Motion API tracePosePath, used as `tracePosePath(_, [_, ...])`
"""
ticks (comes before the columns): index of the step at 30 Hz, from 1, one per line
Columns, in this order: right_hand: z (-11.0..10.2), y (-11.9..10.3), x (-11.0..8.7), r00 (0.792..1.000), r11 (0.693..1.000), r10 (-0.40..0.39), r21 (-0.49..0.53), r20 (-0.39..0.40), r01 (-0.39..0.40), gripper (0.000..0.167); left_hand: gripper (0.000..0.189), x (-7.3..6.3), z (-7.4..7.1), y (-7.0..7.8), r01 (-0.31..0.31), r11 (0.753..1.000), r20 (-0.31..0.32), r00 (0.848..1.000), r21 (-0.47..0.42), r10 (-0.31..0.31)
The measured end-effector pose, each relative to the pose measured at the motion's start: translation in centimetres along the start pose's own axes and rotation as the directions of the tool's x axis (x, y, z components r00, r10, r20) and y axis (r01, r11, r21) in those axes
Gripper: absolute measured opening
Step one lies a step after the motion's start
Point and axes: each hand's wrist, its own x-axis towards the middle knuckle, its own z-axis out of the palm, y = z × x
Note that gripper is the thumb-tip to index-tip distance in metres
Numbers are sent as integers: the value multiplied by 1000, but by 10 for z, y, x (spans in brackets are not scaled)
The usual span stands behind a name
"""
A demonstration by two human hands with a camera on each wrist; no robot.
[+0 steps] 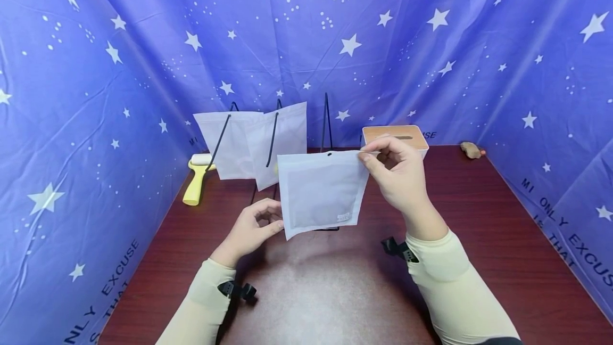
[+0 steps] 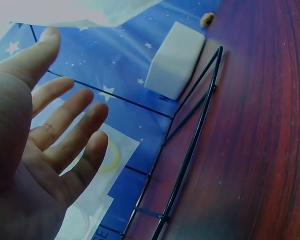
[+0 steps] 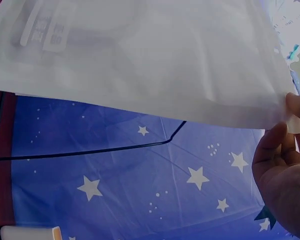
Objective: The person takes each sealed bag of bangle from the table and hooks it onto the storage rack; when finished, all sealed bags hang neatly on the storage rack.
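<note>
My right hand point(image 1: 402, 182) pinches the top right corner of a white flat pouch point(image 1: 321, 190) between thumb and fingers. The pouch is held up over the table, with a small hole at its top edge and a small printed label low on the right. Beside its lower left edge is my left hand point(image 1: 254, 228), fingers spread and nothing in its palm in the left wrist view. A black wire rack point(image 2: 164, 216) stands behind the pouch, partly hidden by it. On the rack's left prongs hang two more white pouches, one left point(image 1: 225, 148) and one right point(image 1: 292, 132).
A yellow-handled lint roller point(image 1: 193, 188) lies at the table's left side. Behind my right hand stands a white tissue box point(image 1: 421, 137) with a wooden lid. A small brown object point(image 1: 471, 149) sits at the back right corner. Blue star-patterned cloth point(image 1: 306, 25) encloses the table.
</note>
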Motion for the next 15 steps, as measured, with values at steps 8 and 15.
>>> tracePosePath(8, [5,5,-2,999,999,32,-20,-12,-32,9,26,-5,0,1,8,997,-33,999,-74,-10])
tracePosePath(15, [9,10,-2,1000,1000,21,-16,-14,-21,11,25,-4,2,9,39,998,-67,997,-41,-42])
